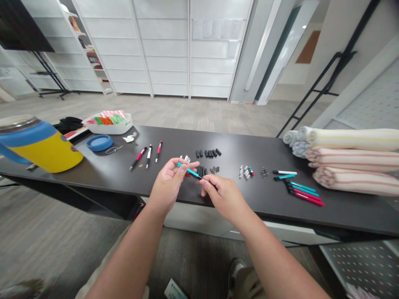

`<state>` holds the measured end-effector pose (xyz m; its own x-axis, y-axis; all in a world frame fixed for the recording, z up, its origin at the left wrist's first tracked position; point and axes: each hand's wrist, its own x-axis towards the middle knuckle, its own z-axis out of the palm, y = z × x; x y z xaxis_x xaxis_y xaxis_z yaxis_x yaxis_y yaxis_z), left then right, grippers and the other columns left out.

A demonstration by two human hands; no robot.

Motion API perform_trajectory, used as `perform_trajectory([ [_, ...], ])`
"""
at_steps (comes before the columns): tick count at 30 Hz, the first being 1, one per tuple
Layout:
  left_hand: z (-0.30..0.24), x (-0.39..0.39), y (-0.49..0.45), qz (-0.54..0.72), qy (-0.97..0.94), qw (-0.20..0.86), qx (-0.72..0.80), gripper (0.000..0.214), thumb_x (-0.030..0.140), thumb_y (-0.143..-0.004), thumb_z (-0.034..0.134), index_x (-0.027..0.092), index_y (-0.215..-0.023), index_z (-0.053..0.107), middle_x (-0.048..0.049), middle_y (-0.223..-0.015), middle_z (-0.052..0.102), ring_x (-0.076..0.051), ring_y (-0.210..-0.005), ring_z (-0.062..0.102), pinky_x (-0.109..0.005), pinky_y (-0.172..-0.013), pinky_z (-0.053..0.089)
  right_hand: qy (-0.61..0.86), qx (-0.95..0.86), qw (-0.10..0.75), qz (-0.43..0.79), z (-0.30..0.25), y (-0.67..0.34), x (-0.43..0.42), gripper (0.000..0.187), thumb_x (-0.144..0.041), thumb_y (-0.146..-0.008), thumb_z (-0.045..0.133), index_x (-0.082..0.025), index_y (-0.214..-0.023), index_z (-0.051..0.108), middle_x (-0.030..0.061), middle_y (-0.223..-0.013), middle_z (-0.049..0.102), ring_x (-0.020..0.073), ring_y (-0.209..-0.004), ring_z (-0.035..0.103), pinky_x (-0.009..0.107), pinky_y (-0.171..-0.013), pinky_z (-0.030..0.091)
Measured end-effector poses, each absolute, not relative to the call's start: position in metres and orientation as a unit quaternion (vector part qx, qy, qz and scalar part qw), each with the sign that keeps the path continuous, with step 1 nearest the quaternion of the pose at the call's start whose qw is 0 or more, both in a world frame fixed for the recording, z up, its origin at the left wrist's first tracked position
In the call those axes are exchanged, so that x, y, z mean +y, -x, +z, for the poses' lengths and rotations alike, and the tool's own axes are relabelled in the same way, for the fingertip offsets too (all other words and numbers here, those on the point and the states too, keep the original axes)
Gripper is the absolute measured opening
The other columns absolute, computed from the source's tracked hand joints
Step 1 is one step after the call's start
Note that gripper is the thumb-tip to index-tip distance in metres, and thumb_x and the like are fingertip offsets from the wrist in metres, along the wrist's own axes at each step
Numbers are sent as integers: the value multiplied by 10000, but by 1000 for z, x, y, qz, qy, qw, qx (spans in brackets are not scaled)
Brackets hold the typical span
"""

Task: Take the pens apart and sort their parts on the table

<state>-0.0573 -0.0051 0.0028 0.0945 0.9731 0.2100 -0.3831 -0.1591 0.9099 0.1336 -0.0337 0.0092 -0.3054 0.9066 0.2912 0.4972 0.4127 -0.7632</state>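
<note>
Above the desk's front edge, my left hand [168, 178] is closed around a teal pen barrel [190, 171] with a dark end. My right hand [222, 193] pinches at that dark end, where a small thin piece shows; what the fingertips hold is mostly hidden. Just beyond the hands lie black grips [210, 153], more black tubes [202, 170], thin white refills [186, 158] and small metal parts [215, 169]. Three assembled pens [149, 156] rest to the left. On the right are small white and coloured pieces [246, 171], springs [264, 172] and several teal, red and white barrels [302, 190].
A yellow and blue mug-shaped container [43, 145] stands at the left, near a blue lid [99, 142] and a white basket [109, 123] of colourful packets. Rolled towels [355, 160] are stacked at the right end of the dark desk [249, 145].
</note>
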Motion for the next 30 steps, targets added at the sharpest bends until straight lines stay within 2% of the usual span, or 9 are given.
perform_trajectory([
  [3, 6, -5, 55, 594, -465, 571, 323, 348, 449, -930, 770, 181, -1105, 633, -142, -1103, 806, -223, -968, 753, -377, -956, 546, 445, -755, 363, 316, 10, -137, -36, 428, -395, -1114, 397, -216, -851, 682, -1, -847, 756, 124, -712, 652, 249, -713, 450],
  [6, 8, -5, 52, 589, -472, 562, 339, 361, 473, -913, 777, 176, -1089, 671, -145, -1106, 804, -218, -950, 750, -377, -949, 557, 457, -724, 379, 350, 9, -140, -35, 408, -439, -1114, 382, -224, -920, 670, -17, -758, 708, 128, -669, 623, 242, -674, 455],
  [9, 5, -4, 51, 583, -477, 545, 369, 360, 484, -887, 798, 160, -1015, 704, -134, -1035, 809, -202, -850, 744, -347, -868, 574, 468, -688, 399, 386, 6, -144, -32, 400, -466, -1104, 390, -227, -896, 634, -31, -691, 655, 123, -594, 577, 231, -596, 442],
  [13, -2, 0, 50, 587, -467, 519, 410, 362, 477, -833, 848, 143, -936, 754, -68, -823, 781, -159, -702, 703, -277, -732, 558, 474, -688, 399, 378, 4, -148, -32, 339, -421, -1089, 432, -227, -931, 659, -23, -747, 696, 113, -595, 596, 225, -596, 457],
  [16, -2, 1, 49, 583, -463, 515, 426, 348, 470, -810, 867, 144, -851, 751, -48, -747, 756, -139, -649, 672, -243, -658, 522, 491, -694, 392, 351, 6, -151, -34, 274, -363, -1064, 488, -226, -932, 686, -17, -771, 729, 114, -625, 643, 229, -630, 478],
  [21, 4, 2, 46, 558, -476, 515, 444, 340, 450, -783, 886, 144, -829, 746, -65, -750, 767, -135, -638, 648, -240, -634, 505, 515, -654, 412, 372, 5, -157, -35, 206, -338, -1015, 558, -220, -949, 714, 9, -883, 784, 123, -661, 693, 240, -647, 512],
  [25, 4, 2, 45, 555, -480, 509, 449, 329, 445, -796, 877, 149, -820, 733, -66, -738, 767, -138, -631, 645, -249, -640, 511, 522, -616, 433, 400, -3, -158, -31, 180, -362, -940, 667, -206, -999, 737, 13, -815, 765, 147, -677, 694, 261, -661, 530],
  [28, 4, 1, 45, 562, -476, 511, 444, 322, 440, -803, 871, 153, -845, 732, -64, -743, 770, -141, -635, 651, -255, -649, 513, 515, -609, 441, 412, -6, -158, -29, 260, -389, -898, 726, -203, -1081, 737, 26, -851, 778, 161, -716, 702, 275, -679, 545],
  [30, 4, 0, 46, 563, -470, 517, 441, 330, 442, -798, 875, 151, -851, 728, -66, -748, 773, -140, -637, 655, -253, -653, 512, 521, -618, 423, 410, -6, -159, -28, 280, -433, -945, 673, -214, -1104, 744, 35, -892, 788, 159, -711, 701, 281, -679, 550],
])
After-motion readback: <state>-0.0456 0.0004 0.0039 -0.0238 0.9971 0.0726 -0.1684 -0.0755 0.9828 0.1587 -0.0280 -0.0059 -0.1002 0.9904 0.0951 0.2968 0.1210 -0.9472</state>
